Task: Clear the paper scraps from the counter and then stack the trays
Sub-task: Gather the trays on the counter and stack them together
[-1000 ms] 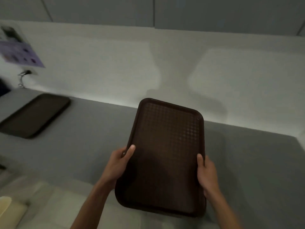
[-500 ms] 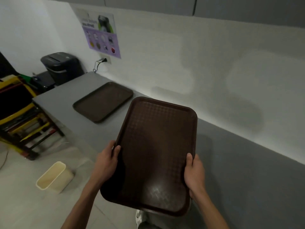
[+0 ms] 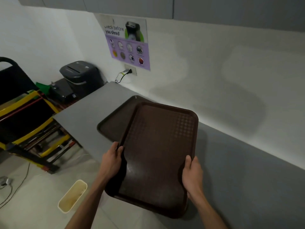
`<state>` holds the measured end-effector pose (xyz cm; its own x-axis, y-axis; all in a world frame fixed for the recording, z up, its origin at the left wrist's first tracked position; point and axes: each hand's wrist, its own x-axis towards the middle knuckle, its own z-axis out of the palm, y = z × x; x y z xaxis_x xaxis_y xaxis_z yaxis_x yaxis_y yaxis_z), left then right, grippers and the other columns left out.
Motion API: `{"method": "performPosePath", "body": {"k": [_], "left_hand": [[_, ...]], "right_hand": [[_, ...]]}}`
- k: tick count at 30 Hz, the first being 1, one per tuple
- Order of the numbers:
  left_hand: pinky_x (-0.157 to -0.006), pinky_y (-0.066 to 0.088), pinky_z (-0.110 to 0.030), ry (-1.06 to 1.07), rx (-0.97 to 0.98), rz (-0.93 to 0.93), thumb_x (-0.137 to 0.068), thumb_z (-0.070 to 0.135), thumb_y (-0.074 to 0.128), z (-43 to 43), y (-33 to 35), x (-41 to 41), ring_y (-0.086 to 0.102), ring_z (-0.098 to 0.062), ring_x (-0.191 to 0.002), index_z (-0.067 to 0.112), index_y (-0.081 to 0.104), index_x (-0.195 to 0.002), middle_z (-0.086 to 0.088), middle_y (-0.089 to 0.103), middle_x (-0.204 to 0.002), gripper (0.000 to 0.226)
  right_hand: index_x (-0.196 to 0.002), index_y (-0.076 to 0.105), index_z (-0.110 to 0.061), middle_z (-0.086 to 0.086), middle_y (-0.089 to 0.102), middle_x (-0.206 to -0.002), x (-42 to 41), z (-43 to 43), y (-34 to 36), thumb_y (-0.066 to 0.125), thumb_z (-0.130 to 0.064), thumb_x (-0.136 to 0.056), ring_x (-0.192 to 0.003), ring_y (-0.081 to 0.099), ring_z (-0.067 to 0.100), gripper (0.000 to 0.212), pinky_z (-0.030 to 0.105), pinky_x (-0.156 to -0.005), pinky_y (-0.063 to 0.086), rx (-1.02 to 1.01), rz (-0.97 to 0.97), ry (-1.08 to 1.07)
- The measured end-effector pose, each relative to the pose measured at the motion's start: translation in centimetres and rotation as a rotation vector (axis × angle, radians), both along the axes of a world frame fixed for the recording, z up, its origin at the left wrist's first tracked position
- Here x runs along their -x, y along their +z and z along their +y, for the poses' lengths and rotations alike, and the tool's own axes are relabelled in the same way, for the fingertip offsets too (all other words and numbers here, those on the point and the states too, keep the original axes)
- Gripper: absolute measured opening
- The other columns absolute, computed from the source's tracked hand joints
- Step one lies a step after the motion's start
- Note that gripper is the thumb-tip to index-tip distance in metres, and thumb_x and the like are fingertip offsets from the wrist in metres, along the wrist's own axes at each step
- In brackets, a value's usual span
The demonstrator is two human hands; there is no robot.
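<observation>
A dark brown tray (image 3: 158, 146) is held in the air over the grey counter (image 3: 247, 171). My left hand (image 3: 112, 161) grips its left long edge and my right hand (image 3: 192, 174) grips its right long edge. A second brown tray (image 3: 115, 119) lies flat on the counter near the left end. The held tray overlaps and hides its right part. No paper scraps show on the counter.
A cream waste bin (image 3: 72, 195) stands on the floor below the counter's edge. A black shredder (image 3: 80, 76) and a yellow-and-black rack (image 3: 28, 123) stand left of the counter. A poster (image 3: 128, 45) and a wall socket (image 3: 130, 70) are behind.
The held tray has come left along the counter and now overlaps the lying tray. Both hands keep their hold on its edges. The view has swung left.
</observation>
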<state>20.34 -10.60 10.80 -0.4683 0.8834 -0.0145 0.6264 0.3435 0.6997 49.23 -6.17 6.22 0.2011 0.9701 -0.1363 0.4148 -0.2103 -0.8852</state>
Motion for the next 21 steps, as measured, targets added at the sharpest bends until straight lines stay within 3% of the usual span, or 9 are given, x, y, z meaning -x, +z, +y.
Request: {"method": "performPosePath", "body": {"k": [5, 9, 13, 15, 18, 21], "left_hand": [[-0.06, 0.044, -0.03, -0.048, -0.014, 0.008, -0.109, 0.03, 0.045, 6.7, -0.9, 6.8, 0.062, -0.014, -0.074, 0.022, 0.053, -0.097, 0.005, 0.062, -0.082, 0.016], [-0.071, 0.047, -0.039, -0.116, -0.043, 0.024, -0.108, 0.031, 0.045, 12.9, -3.2, 13.1, 0.067, -0.038, -0.09, 0.018, 0.054, -0.107, -0.009, 0.068, -0.089, 0.016], [-0.079, 0.049, -0.045, -0.176, -0.045, 0.047, -0.108, 0.031, 0.045, 19.0, -5.3, 19.1, 0.066, -0.045, -0.099, 0.015, 0.055, -0.121, -0.019, 0.071, -0.103, 0.023], [-0.083, 0.049, -0.049, -0.218, -0.023, 0.041, -0.109, 0.03, 0.043, 21.4, -6.1, 21.9, 0.064, -0.048, -0.102, 0.014, 0.054, -0.121, -0.021, 0.07, -0.108, 0.023], [-0.079, 0.048, -0.048, -0.275, -0.005, 0.008, -0.109, 0.024, 0.043, 24.7, -7.0, 25.4, 0.064, -0.049, -0.1, 0.012, 0.052, -0.117, -0.02, 0.07, -0.105, 0.017], [-0.077, 0.05, -0.049, -0.298, 0.023, 0.007, -0.108, 0.019, 0.044, 27.6, -8.5, 28.3, 0.064, -0.05, -0.097, 0.01, 0.052, -0.116, -0.021, 0.069, -0.102, 0.015]], "right_hand": [[-0.107, 0.056, -0.016, 0.011, 0.07, -0.112, 6.7, 4.9, -0.3, 0.038, -0.033, -0.113, -0.107, 0.066, 0.038, 0.026, 0.042, -0.089, 0.05, -0.014, -0.023, -0.029], [-0.103, 0.052, -0.014, 0.019, 0.07, -0.11, 12.4, 8.9, -1.5, 0.037, -0.033, -0.113, -0.106, 0.064, 0.043, 0.026, 0.047, -0.089, 0.05, -0.021, -0.05, -0.104], [-0.123, 0.053, -0.004, 0.021, 0.07, -0.113, 18.6, 12.1, -2.1, 0.039, -0.029, -0.112, -0.106, 0.066, 0.046, 0.031, 0.045, -0.086, 0.049, -0.07, -0.074, -0.209], [-0.136, 0.049, -0.006, 0.02, 0.072, -0.115, 21.7, 13.0, -2.2, 0.041, -0.027, -0.112, -0.103, 0.069, 0.046, 0.033, 0.042, -0.081, 0.05, -0.059, -0.068, -0.26], [-0.138, 0.045, -0.015, 0.018, 0.074, -0.109, 25.9, 14.5, -3.3, 0.042, -0.027, -0.112, -0.094, 0.072, 0.045, 0.029, 0.044, -0.076, 0.054, -0.069, -0.096, -0.298], [-0.133, 0.051, -0.011, 0.019, 0.072, -0.111, 29.2, 16.3, -5.6, 0.047, -0.02, -0.11, -0.096, 0.07, 0.044, 0.025, 0.043, -0.079, 0.053, -0.073, -0.138, -0.343]]}}
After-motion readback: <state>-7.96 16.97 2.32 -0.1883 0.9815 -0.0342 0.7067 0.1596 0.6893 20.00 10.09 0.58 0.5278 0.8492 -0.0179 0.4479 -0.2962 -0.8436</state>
